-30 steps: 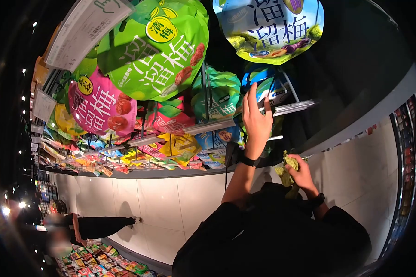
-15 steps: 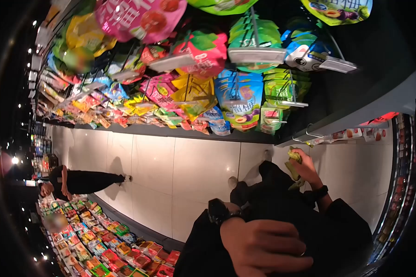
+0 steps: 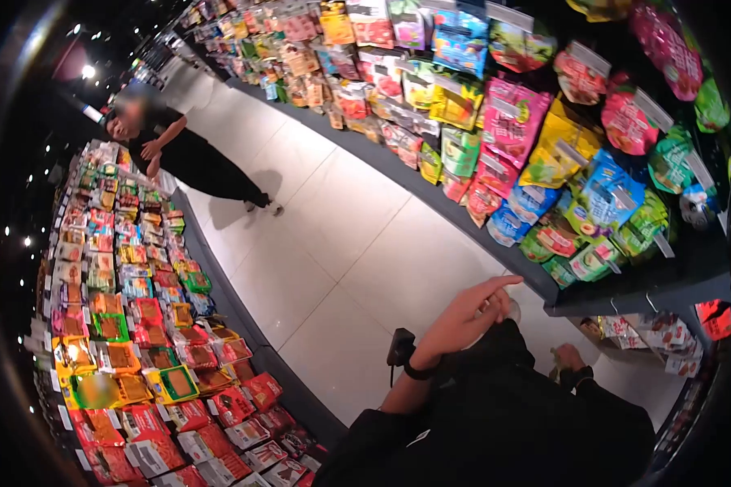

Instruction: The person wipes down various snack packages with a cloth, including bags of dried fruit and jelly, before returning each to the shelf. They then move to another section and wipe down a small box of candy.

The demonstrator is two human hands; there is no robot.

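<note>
My left hand (image 3: 473, 315), with a black band at the wrist, is raised over the floor near the lower shelf corner. Its index finger is stretched out and the other fingers are loosely bent; I see nothing held in it. Lower and to the right, my right hand (image 3: 573, 357) is closed around a green packet (image 3: 555, 367), mostly hidden by the fingers and my dark clothing. Nearest to my left hand are the hanging snack bags, among them a green bag (image 3: 594, 260) and a blue bag (image 3: 605, 199).
A rack of hanging snack bags (image 3: 512, 122) runs along the right. On the left is a sloped display of packaged snacks (image 3: 146, 316). Pale tiled floor (image 3: 333, 235) lies between them. Another person (image 3: 203, 166) in dark clothes stands up the aisle. More packets (image 3: 666, 337) hang at lower right.
My view has turned, showing more of the left display. My left hand has moved up and extended its index finger. My right hand, still with the green packet, appears lower and partly covered.
</note>
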